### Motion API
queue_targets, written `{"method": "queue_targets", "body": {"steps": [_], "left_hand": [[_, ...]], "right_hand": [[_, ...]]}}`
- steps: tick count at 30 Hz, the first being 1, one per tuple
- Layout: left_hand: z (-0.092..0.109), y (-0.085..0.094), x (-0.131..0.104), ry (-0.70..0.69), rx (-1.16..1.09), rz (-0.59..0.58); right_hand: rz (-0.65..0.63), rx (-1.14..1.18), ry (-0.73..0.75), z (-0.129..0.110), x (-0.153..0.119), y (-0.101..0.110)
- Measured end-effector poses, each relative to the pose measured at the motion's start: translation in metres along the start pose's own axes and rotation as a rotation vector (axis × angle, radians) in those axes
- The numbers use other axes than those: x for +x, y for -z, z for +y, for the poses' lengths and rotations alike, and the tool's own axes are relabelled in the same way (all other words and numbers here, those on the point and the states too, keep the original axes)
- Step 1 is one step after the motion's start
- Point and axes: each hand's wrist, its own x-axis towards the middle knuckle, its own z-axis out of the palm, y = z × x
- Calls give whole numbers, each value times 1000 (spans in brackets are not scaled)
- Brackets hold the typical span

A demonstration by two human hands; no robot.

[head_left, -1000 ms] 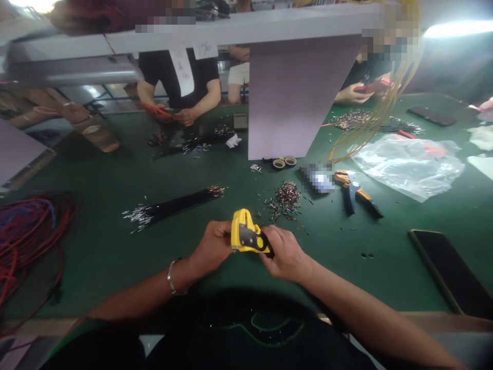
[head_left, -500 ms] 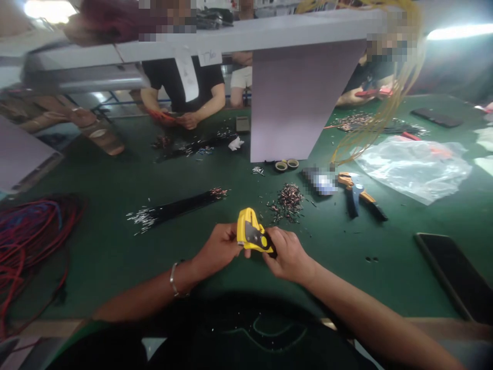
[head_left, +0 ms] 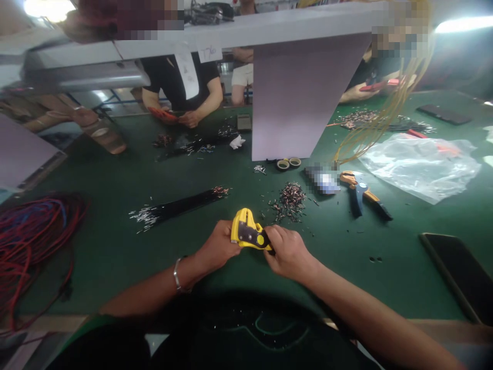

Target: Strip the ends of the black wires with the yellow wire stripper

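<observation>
A yellow and black wire stripper is gripped by its handles in my right hand, its head pointing left. My left hand is closed right beside the stripper's head; what its fingers hold, if anything, is hidden. Beyond my left hand lies a bundle of black wires, with pale ends to the left and coppery ends to the right. Past my right hand there is a heap of small cut wire bits on the green table.
Coiled red and blue wires lie at left. On the right are an orange and blue wire stripper, a phone and a clear plastic bag. A white upright panel stands ahead. Co-workers sit across the table.
The wire stripper has shifted slightly left against my left hand, and its head has turned a little. Fingers visible under the stripper before are now hidden. The view has shifted slightly.
</observation>
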Motion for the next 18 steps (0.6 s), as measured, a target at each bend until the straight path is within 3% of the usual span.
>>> {"method": "queue_targets", "body": {"steps": [14,18], "left_hand": [[5,3,-3,-54,151,24],[8,0,-2,-37,160,39]], "right_hand": [[-62,-9,49,6,2,7],[-95,131,10,7,4,7]]}}
